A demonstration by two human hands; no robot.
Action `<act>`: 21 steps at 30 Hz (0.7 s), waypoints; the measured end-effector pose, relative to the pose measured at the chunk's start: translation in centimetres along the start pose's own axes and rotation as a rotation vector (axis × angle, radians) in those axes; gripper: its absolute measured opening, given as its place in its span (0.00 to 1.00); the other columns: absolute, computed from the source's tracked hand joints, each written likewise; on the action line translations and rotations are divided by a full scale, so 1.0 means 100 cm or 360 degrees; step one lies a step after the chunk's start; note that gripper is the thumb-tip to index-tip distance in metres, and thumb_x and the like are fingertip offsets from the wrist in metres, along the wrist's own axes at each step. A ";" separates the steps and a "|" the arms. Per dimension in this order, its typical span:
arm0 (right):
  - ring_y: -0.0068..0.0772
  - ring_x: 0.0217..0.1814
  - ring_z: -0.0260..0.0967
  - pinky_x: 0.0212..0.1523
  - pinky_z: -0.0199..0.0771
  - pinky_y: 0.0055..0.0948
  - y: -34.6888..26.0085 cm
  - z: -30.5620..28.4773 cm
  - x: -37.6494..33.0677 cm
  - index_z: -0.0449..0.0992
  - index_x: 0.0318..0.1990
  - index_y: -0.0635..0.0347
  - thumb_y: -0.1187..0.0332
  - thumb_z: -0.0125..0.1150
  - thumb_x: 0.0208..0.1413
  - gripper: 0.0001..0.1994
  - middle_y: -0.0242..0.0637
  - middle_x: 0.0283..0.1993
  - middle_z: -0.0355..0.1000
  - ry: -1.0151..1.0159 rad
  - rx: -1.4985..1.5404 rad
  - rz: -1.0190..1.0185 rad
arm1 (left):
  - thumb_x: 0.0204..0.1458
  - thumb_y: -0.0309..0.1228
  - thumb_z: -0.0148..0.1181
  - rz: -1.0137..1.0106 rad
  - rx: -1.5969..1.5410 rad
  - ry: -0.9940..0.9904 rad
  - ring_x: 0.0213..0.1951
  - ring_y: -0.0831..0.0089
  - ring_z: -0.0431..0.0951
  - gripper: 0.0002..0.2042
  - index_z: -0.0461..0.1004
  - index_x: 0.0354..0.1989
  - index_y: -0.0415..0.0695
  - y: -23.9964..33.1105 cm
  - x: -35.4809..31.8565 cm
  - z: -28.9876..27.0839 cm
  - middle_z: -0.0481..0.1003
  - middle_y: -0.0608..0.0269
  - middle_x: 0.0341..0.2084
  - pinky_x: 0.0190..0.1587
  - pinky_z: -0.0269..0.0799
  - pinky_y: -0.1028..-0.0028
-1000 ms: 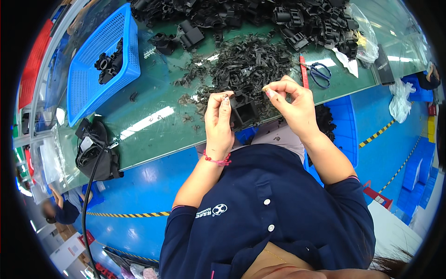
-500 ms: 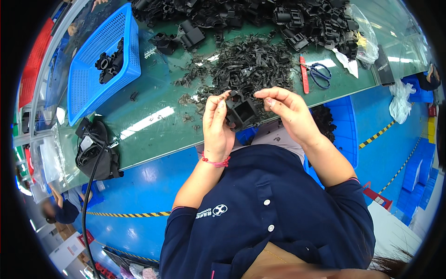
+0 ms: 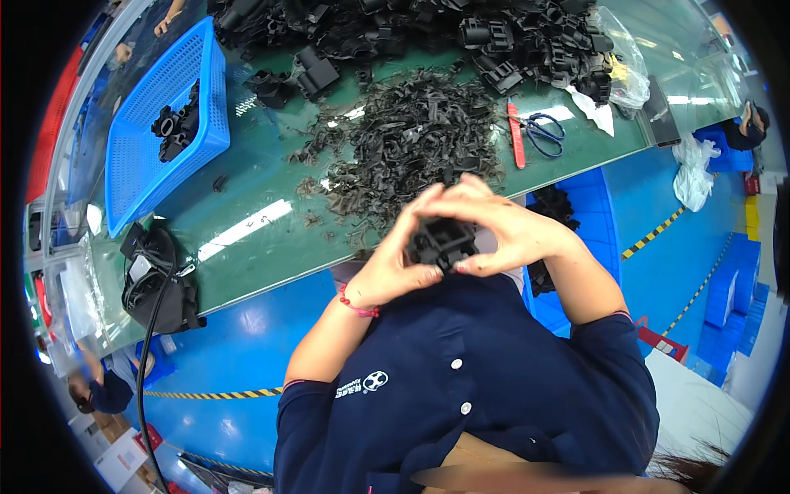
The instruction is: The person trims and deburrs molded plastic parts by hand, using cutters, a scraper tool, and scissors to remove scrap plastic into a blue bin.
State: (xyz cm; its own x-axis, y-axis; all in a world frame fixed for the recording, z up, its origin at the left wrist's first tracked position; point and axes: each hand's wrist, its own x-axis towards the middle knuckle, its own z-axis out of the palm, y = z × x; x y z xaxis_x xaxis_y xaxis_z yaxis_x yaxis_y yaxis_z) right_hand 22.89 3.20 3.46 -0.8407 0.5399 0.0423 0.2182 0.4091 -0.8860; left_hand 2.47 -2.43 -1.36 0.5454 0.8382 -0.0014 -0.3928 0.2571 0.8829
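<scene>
Both my hands hold one black molded plastic part (image 3: 444, 244) just off the table's near edge, close to my shirt. My left hand (image 3: 398, 262) wraps its left side, thumb at the lower edge. From the right my right hand (image 3: 514, 235) grips it, fingers over the top and thumb below. The fingers cover much of the part, and its frame-like opening shows between them. Beyond my hands lies a heap of thin black plastic scraps (image 3: 411, 136). Red-handled tool (image 3: 516, 136) and dark-blue-handled scissors (image 3: 545, 134) rest to the right of the heap.
More black parts (image 3: 329, 29) are piled along the far side. A blue basket (image 3: 216, 99) with a few parts stands left, near a black bag (image 3: 160, 288) with a cable. A blue bin (image 3: 605, 239) sits right of my lap. Other people are at the edges.
The black part has come nearer my body and turned. My right hand, earlier raised beside it, now grips it together with the left. The view has shifted slightly.
</scene>
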 end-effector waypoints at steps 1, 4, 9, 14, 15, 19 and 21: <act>0.44 0.60 0.57 0.64 0.42 0.45 0.001 0.000 0.000 0.61 0.59 0.59 0.59 0.64 0.39 0.36 0.45 0.57 0.62 -0.0107 0.0025 -0.0069 | 0.39 0.37 0.69 0.0029 0.0203 -0.0087 0.66 0.65 0.45 0.48 0.42 0.65 0.39 -0.001 -0.001 -0.002 0.46 0.55 0.64 0.65 0.39 0.67; 0.45 0.60 0.57 0.61 0.52 0.42 0.007 -0.013 -0.004 0.62 0.58 0.61 0.60 0.63 0.42 0.33 0.45 0.57 0.62 -0.0029 0.0063 -0.0129 | 0.40 0.26 0.67 0.0007 0.0192 0.0068 0.60 0.69 0.55 0.41 0.48 0.64 0.42 0.003 -0.004 0.006 0.52 0.60 0.60 0.60 0.53 0.70; 0.44 0.53 0.63 0.51 0.63 0.35 0.058 -0.076 -0.047 0.68 0.48 0.61 0.73 0.59 0.46 0.19 0.41 0.48 0.66 0.0710 -0.1000 0.0551 | 0.40 0.21 0.66 -0.0049 -0.0146 0.0312 0.52 0.75 0.63 0.36 0.55 0.60 0.46 -0.016 -0.007 0.001 0.63 0.64 0.49 0.52 0.63 0.75; 0.44 0.45 0.63 0.43 0.64 0.39 0.101 -0.098 -0.072 0.67 0.42 0.58 0.77 0.60 0.39 0.18 0.39 0.38 0.65 0.0556 -0.1609 0.0666 | 0.40 0.23 0.67 0.0080 -0.0264 0.0276 0.54 0.72 0.63 0.35 0.55 0.58 0.49 -0.024 -0.001 0.000 0.64 0.61 0.51 0.56 0.59 0.72; 0.45 0.44 0.63 0.42 0.64 0.39 0.105 -0.100 -0.072 0.67 0.42 0.58 0.77 0.60 0.39 0.18 0.39 0.38 0.65 0.0544 -0.1590 0.0675 | 0.40 0.24 0.67 0.0048 -0.0227 0.0273 0.54 0.69 0.64 0.36 0.54 0.58 0.51 -0.026 -0.002 -0.003 0.62 0.57 0.53 0.55 0.61 0.70; 0.43 0.44 0.65 0.42 0.65 0.39 0.106 -0.097 -0.068 0.67 0.42 0.59 0.78 0.59 0.39 0.18 0.40 0.37 0.66 0.0529 -0.1585 0.0725 | 0.40 0.27 0.67 0.0251 -0.0128 0.0164 0.57 0.61 0.62 0.37 0.51 0.58 0.53 -0.036 -0.001 -0.006 0.58 0.51 0.57 0.57 0.60 0.64; 0.43 0.43 0.66 0.42 0.66 0.38 0.106 -0.098 -0.068 0.67 0.41 0.60 0.78 0.58 0.39 0.17 0.41 0.37 0.67 0.0494 -0.1544 0.0733 | 0.41 0.29 0.68 0.0234 -0.0194 0.0133 0.60 0.58 0.59 0.37 0.50 0.58 0.54 -0.036 -0.001 -0.006 0.56 0.49 0.59 0.59 0.56 0.60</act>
State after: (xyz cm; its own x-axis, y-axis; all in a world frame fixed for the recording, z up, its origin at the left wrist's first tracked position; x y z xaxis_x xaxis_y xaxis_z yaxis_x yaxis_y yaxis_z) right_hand 35.76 11.04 -1.67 -0.4491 0.8927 0.0363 0.8853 0.4501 -0.1169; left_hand 3.36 -3.16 -4.84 0.4145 0.9065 0.0799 -0.5531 0.1813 0.8131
